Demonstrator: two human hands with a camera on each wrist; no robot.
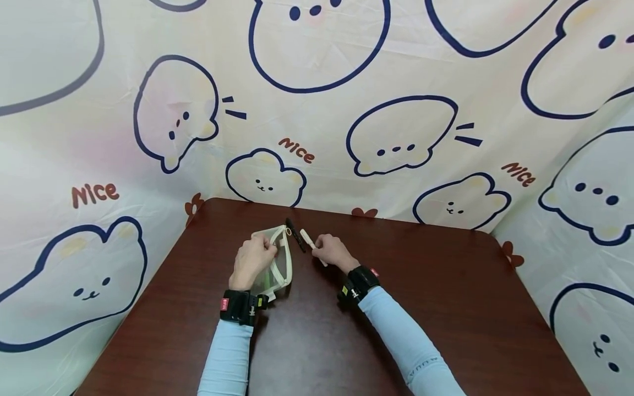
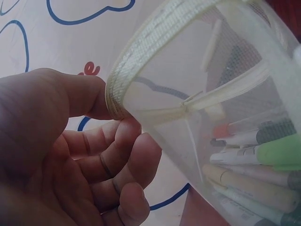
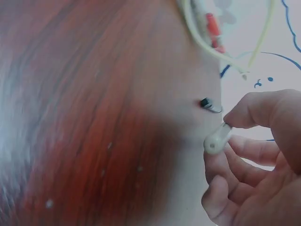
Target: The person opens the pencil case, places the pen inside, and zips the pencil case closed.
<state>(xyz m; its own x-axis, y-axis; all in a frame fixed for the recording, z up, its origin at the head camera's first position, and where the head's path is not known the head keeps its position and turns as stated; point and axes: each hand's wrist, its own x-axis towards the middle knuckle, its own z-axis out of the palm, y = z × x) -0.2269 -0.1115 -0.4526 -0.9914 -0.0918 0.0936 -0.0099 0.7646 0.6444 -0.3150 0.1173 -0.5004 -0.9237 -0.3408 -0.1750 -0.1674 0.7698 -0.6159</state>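
Observation:
My left hand point(image 1: 251, 261) pinches the cream zip edge of a see-through mesh pencil case point(image 1: 289, 265) between thumb and forefinger. In the left wrist view the zip edge point(image 2: 141, 59) arches up, and several pens and markers point(image 2: 256, 186) lie inside the case, one with a green cap point(image 2: 282, 151). To the right, my right hand point(image 1: 335, 252) pinches a slim white pen point(image 1: 307, 238); its rounded end point(image 3: 216, 141) sticks out between thumb and fingers in the right wrist view. A black pen point(image 1: 295, 235) lies on the table between the case and the white pen.
The dark brown wooden table point(image 1: 396, 308) extends around both hands. Behind it and at the sides hangs a pale cloth point(image 1: 327, 121) with bear drawings, meeting the table's far edge. Both wrists wear black camera bands point(image 1: 241, 308).

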